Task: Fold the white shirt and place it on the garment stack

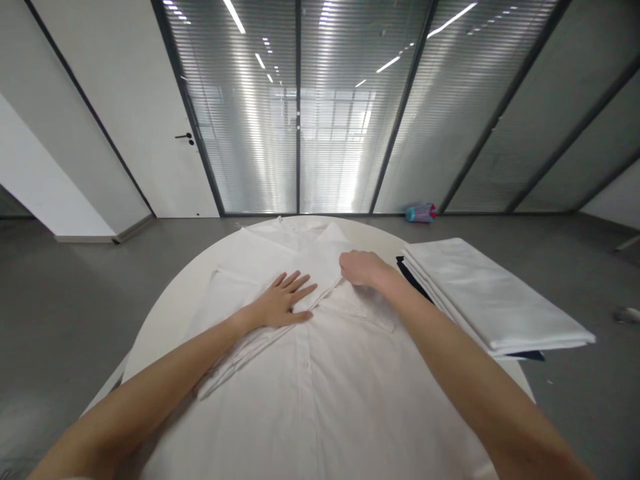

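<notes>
A white button-up shirt [350,393] is spread over the round table, its button strip running down the middle. One sleeve appears to lie folded slantwise across the front, from lower left up toward the right. My left hand [283,301] rests flat on the cloth with its fingers spread, beside that slanting fold. At the upper end of the fold my right hand [364,268] is closed, pinching the shirt's cloth. Its fingertips are mostly hidden behind the hand.
The round white table [167,307] shows a bare rim on the left. At its right edge lies a stack of folded white cloth [495,293] with dark cloth beneath, partly overhanging. Beyond, a blue and pink object [421,213] sits on the grey floor by the glass wall.
</notes>
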Demonstrator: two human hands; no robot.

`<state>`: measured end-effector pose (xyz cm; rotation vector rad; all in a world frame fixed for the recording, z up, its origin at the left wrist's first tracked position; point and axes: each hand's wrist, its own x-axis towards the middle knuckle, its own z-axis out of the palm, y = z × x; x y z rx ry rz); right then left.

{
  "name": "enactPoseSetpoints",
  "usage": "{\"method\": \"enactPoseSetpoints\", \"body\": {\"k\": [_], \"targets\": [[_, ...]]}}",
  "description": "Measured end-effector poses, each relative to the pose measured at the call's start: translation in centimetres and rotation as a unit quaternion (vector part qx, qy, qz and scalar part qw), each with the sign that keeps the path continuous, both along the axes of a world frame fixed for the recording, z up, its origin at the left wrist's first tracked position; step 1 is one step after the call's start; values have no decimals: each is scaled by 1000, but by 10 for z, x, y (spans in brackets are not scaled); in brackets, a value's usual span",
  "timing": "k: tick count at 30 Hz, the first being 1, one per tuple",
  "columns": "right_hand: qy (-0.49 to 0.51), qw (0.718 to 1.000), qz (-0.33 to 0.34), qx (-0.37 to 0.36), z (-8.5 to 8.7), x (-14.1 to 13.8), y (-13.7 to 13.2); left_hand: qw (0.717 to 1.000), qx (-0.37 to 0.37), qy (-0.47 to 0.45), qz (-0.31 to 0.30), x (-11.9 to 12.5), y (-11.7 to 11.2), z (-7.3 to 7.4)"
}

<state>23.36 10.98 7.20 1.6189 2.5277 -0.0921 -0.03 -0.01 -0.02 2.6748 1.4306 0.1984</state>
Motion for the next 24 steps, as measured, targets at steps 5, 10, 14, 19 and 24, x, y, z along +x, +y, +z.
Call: {"method": "enactPoseSetpoints", "body": {"k": [5,10,14,19,24], "targets": [[61,994,-12,88,15,-27,37,1000,1,-6,3,1,-1,-1],[69,994,2,88,-38,-47,89,1000,8,-22,-8,3,-3,-1],[91,994,-36,44,-71,-45,110,1000,7,-27,-14,4,-5,0],[103,992,-68,19,-79,-26,118,1000,-9,-1,-24,16,-4,5],[99,989,-113,17,-74,2,126,999,-4,-10,-46,41,4,5]]}}
